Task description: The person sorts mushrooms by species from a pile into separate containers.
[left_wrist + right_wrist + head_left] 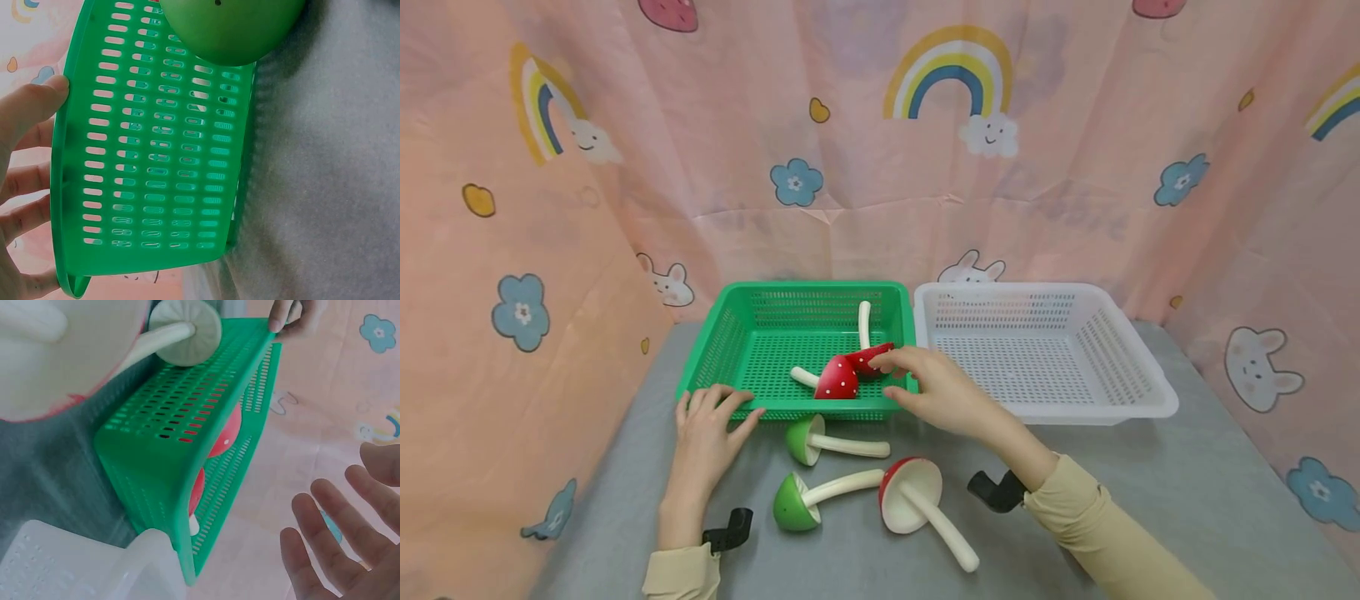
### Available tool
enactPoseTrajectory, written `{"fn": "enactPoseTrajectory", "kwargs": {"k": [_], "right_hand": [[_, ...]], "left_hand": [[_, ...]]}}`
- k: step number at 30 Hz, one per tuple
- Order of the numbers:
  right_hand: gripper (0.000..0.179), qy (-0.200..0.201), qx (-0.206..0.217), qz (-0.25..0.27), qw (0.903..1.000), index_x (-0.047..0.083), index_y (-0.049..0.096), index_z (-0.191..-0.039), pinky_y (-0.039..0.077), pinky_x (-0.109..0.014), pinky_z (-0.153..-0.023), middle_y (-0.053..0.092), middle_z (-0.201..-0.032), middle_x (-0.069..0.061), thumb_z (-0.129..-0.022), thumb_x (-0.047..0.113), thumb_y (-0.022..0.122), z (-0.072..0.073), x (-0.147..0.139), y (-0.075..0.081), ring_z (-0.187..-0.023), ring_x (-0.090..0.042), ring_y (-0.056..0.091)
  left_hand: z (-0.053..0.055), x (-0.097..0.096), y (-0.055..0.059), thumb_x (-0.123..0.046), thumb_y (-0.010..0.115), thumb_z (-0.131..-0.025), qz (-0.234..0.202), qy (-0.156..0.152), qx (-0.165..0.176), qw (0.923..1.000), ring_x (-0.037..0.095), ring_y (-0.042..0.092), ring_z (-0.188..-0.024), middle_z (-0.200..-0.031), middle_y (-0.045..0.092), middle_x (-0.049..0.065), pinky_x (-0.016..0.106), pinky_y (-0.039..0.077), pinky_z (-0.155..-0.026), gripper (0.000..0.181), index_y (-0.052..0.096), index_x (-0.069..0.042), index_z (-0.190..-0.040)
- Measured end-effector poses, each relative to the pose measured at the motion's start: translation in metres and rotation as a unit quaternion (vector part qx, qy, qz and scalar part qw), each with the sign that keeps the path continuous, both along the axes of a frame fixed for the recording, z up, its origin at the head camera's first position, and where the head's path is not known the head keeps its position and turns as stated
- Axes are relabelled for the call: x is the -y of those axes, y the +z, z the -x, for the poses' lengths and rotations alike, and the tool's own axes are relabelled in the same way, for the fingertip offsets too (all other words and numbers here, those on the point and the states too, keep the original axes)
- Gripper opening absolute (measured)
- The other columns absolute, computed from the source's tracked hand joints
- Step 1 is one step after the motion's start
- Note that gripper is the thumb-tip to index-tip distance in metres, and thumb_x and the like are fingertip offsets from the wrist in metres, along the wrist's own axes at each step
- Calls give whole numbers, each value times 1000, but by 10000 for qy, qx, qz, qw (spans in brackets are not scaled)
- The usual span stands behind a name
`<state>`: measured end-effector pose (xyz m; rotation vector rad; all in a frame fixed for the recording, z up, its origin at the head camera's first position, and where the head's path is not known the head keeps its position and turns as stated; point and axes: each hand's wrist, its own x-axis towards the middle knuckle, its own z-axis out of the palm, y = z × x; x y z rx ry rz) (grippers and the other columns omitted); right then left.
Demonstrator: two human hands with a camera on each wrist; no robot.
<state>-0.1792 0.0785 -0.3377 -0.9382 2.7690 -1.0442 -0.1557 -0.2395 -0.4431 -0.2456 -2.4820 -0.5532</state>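
My left hand (703,446) grips the front left rim of a green basket (797,406), with the thumb on the near side and the fingers over the rim. Two red toy mushrooms with white dots lie in this basket, one in front (838,379) and one behind it (865,310). Above the basket's front right corner is my right hand (936,392), fingers spread and holding nothing. On the table before the basket lie two green-capped toy mushrooms, a nearer one (793,504) and a farther one (850,448). A third red mushroom (921,492) rests to their right, its pale underside showing.
A white basket (1138,410) stands right beside the green one. Both are on a grey cloth-covered table (1150,492). A pink patterned curtain (865,242) hangs behind and at the sides. Each wrist carries a black camera mount.
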Motion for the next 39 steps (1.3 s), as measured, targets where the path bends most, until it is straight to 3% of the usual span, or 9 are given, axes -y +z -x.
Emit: {"fn": "enactPoseTrajectory", "kwargs": {"k": [11,17,22,26,34,39], "right_hand": [[37,48,125,-50,9999,12,63,-123,53,-24,-76,67,-103,-2,-87,12,69,-30,-19,-15,-89,-16,63],[42,64,801,274,9964,12,58,-128,55,-25,-78,65,-105,-1,-87,10,68,-42,-29,-31,-94,-16,62],[45,-199,1121,278,9931,14,56,-131,55,-25,-76,64,-106,-3,-88,14,69,-56,-42,-45,-93,-13,61],[43,-373,1144,323,9922,13,56,-130,55,-27,-75,64,-107,-5,-88,16,68,-67,-50,-58,-91,-11,62],[25,-680,1040,299,9918,9,63,-108,55,-24,-69,67,-104,-7,-84,8,70,-82,-56,-80,-85,-11,62],[30,-642,1169,268,9907,9,63,-114,54,-24,-68,66,-101,-7,-84,10,70,-87,-62,-90,-82,-7,62]], "left_hand": [[-1,2,0,-23,80,-77,-24,-2,7,10000,32,52,-102,-99,63,10,68,24,-107,27,72,-11,-101],[-4,4,2,-21,81,-76,21,40,0,10000,33,52,-101,-99,63,11,69,24,-106,27,72,-11,-99],[-2,1,1,-23,80,-78,35,-8,41,10000,33,52,-101,-99,62,10,68,24,-106,26,72,-10,-100],[-1,0,0,-22,80,-77,-10,-8,4,10000,33,52,-102,-99,62,10,68,23,-107,26,72,-11,-100],[-2,0,0,-22,80,-78,-28,-33,12,10000,32,52,-101,-99,62,10,68,24,-107,26,72,-10,-100],[-1,0,0,-23,80,-78,-23,-15,29,10000,32,52,-102,-99,62,10,67,23,-107,26,72,-11,-100]]}}
